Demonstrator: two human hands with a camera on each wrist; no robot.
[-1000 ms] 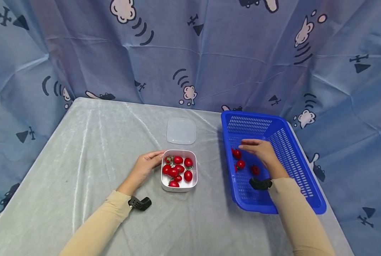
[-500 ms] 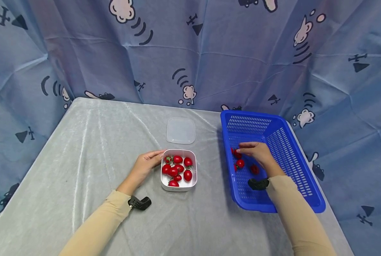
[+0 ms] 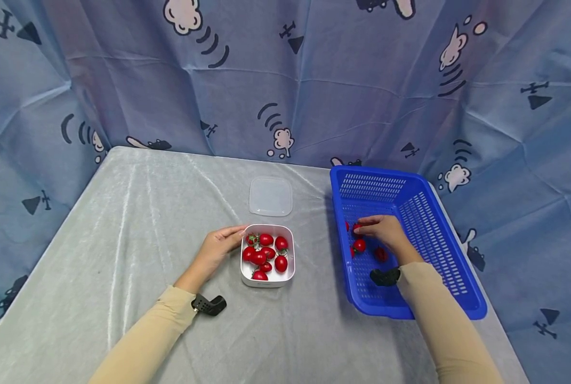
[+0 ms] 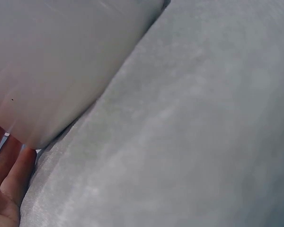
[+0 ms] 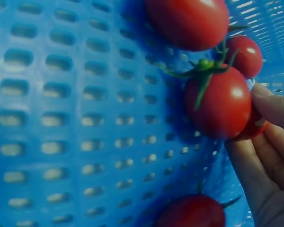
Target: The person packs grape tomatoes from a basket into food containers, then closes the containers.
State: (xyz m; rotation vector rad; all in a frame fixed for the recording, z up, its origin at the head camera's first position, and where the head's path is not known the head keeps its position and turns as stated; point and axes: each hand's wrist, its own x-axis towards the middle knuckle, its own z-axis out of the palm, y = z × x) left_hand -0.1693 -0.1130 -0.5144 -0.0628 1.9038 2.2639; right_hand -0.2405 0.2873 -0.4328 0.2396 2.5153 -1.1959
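My left hand (image 3: 219, 247) rests its fairly straight fingers against the left side of a white square container (image 3: 268, 284). Several red cherry tomatoes (image 3: 267, 253) lie in that container. In the left wrist view, the fingers (image 4: 20, 172) touch the container's smooth wall (image 4: 61, 61). Over at the right, my right hand (image 3: 386, 233) reaches into a blue basket (image 3: 362, 309). Its thumb and fingers pinch a cherry tomato (image 5: 256, 124), partly hidden behind another tomato with a green stem (image 5: 217, 101). More tomatoes (image 3: 380, 254) lie around the hand on the basket floor.
Behind the container, a translucent lid (image 3: 271, 197) lies flat on the grey cloth-covered table (image 3: 170, 213). The blue basket's raised slotted walls surround the right hand. A blue patterned curtain (image 3: 237, 80) hangs behind the table.
My right hand has lowered slightly toward the basket's left side, and its fingertips have closed on a cherry tomato. My left hand and the container have stayed in place.
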